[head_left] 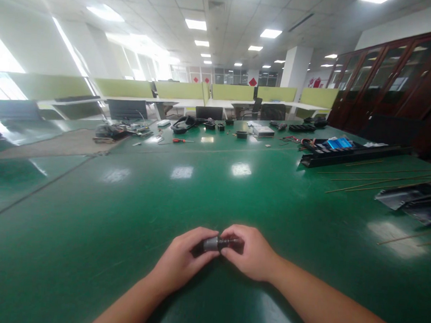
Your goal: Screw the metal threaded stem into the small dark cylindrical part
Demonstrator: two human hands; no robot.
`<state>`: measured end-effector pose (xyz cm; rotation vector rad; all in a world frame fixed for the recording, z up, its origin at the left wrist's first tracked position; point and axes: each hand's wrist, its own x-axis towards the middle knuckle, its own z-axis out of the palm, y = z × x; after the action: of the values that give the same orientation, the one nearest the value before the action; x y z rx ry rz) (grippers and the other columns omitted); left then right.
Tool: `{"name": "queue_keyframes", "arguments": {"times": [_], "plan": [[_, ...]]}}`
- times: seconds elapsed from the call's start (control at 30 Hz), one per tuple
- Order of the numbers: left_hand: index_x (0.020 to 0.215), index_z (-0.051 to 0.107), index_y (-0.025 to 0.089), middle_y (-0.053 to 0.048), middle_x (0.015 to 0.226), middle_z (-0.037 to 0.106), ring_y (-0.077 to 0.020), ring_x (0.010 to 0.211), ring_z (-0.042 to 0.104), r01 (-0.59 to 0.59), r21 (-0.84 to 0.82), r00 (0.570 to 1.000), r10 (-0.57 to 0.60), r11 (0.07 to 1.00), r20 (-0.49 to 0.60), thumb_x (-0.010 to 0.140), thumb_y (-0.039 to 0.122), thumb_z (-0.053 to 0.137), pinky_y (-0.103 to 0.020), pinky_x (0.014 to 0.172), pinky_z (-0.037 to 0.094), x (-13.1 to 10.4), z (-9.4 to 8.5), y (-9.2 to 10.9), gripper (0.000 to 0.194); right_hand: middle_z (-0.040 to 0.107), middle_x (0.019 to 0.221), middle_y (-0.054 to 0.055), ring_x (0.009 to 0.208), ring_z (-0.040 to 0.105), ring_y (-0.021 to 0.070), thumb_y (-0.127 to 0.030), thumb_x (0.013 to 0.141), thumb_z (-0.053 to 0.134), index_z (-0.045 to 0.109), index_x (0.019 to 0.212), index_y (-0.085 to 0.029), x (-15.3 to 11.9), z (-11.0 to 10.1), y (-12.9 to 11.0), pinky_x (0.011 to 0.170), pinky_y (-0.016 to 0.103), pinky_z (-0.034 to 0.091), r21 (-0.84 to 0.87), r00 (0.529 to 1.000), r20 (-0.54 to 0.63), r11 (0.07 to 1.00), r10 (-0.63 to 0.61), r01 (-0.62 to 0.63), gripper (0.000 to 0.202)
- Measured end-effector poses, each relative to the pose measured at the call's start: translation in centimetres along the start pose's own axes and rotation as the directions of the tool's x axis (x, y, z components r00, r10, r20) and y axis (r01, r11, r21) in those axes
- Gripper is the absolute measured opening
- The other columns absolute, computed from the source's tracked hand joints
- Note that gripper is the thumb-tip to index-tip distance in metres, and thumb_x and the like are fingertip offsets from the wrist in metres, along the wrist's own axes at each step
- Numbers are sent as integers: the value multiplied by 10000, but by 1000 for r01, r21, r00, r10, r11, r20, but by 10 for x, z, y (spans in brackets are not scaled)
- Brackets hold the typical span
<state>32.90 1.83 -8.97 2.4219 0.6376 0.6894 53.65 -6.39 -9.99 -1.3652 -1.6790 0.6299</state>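
Left hand (182, 256) and right hand (254, 254) both got fingers on this little grey-and-black cylinder (211, 243), green counter's (163, 197) super shiny, orange screwdriver (179, 141) lying further back.

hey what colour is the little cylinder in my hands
The cylinder is grey with a blackish section, best seen in the head view.

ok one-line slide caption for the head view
Left hand and right hand hold a small dark grey cylindrical part at a glossy green table.
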Motion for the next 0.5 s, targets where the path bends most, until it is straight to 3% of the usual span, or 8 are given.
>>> {"name": "queue_keyframes", "arguments": {"times": [0.5], "plan": [[1145,650,247,-35,1073,704,-180,972,664,-10,-10,1000,11,1000,22,903,320,653,-269,875,530,2,-1,0,253,731,928,-3,841,662,158,-226,813,695,718,973,-223,1,-1,-2,780,254,479,7,1000,17,1000,-17,17,162]]}}
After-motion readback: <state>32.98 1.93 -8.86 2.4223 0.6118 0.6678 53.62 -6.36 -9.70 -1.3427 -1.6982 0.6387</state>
